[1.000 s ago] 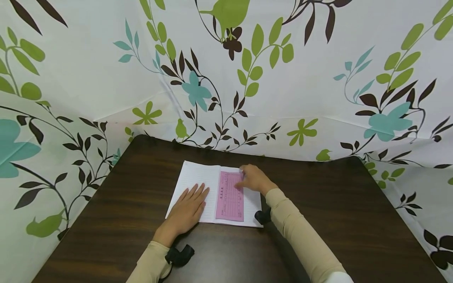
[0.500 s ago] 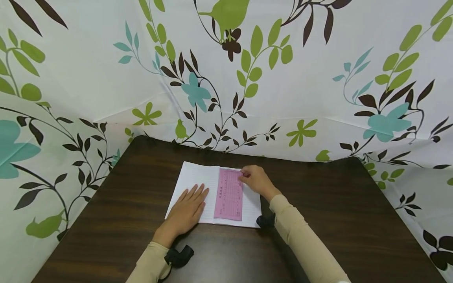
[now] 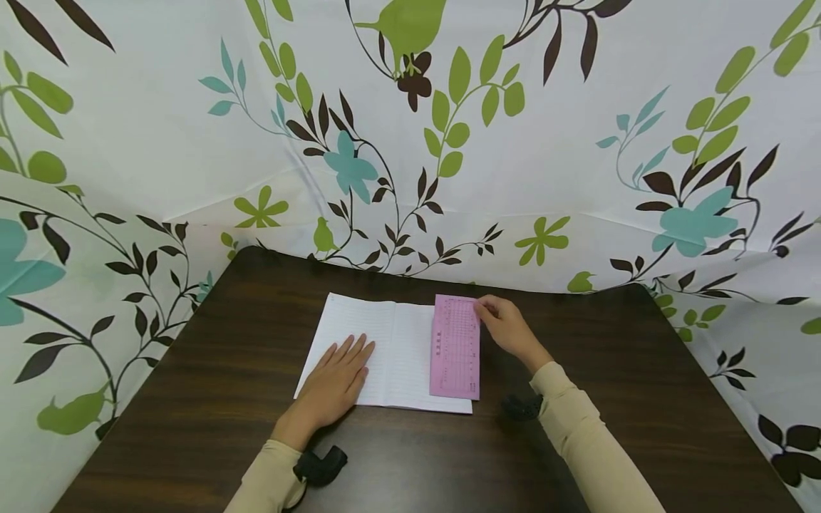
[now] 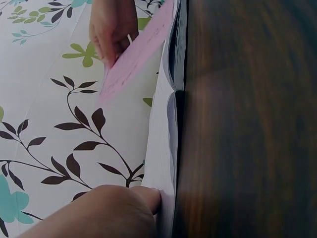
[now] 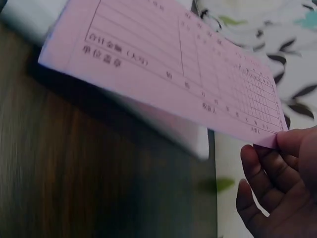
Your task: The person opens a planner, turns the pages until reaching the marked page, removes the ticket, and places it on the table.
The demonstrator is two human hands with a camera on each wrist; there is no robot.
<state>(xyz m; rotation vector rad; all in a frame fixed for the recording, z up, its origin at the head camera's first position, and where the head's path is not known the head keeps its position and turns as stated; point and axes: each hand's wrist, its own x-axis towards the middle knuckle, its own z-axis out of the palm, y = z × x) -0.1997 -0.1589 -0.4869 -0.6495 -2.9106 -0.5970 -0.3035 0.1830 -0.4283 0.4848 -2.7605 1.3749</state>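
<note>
An open notebook with lined white pages lies on the dark table. My left hand rests flat on its left page, fingers straight. My right hand pinches a pink receipt pad, printed with a table and Chinese characters, by its upper right corner. In the right wrist view the thumb and index finger grip the corner of the receipt pad, while the other fingers curl loosely below. The left wrist view shows the receipt pad tilted and raised above the notebook.
The brown wooden table extends around the notebook on all sides. Behind it hangs a white cloth printed with leaves, flowers and birds. A black wrist camera is strapped by the left sleeve.
My right hand has lifted the receipt pad off the notebook's right page and moved it rightward, past the page's edge. My left hand stays on the left page.
</note>
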